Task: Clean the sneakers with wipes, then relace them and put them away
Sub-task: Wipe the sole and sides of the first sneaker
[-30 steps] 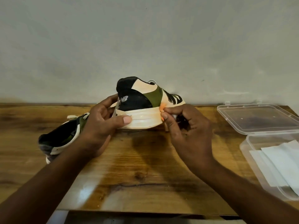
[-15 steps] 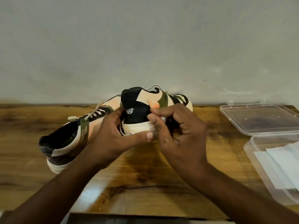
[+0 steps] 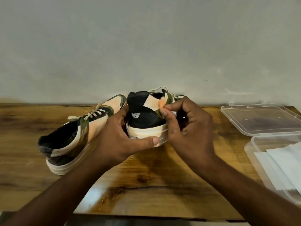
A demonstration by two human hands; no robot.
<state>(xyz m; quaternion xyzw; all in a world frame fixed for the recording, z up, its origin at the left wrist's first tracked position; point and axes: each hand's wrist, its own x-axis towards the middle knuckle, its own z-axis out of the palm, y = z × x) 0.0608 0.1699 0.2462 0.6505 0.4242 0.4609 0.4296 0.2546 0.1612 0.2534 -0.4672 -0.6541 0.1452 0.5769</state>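
Note:
I hold a black, peach and olive sneaker [image 3: 144,118] just above the wooden table, its heel turned toward me. My left hand [image 3: 118,136] grips its heel and cream sole, thumb lying along the sole's edge. My right hand [image 3: 184,126] curls round the sneaker's right side, and its thumb and forefinger pinch a small peach-coloured piece against the collar. The second sneaker [image 3: 73,137] lies on the table to the left, laced, heel nearest me. White wipes [image 3: 281,162] lie in a clear plastic box at the right.
The clear box [image 3: 254,154] sits at the table's right edge, its detached lid [image 3: 262,119] lying behind it. A plain wall stands right behind the wooden table [image 3: 146,185]. The table's front edge runs just below my forearms.
The held sneaker has turned from side-on to heel-on and come lower. My right hand slid up from the sole to the collar. My left thumb now lies along the sole.

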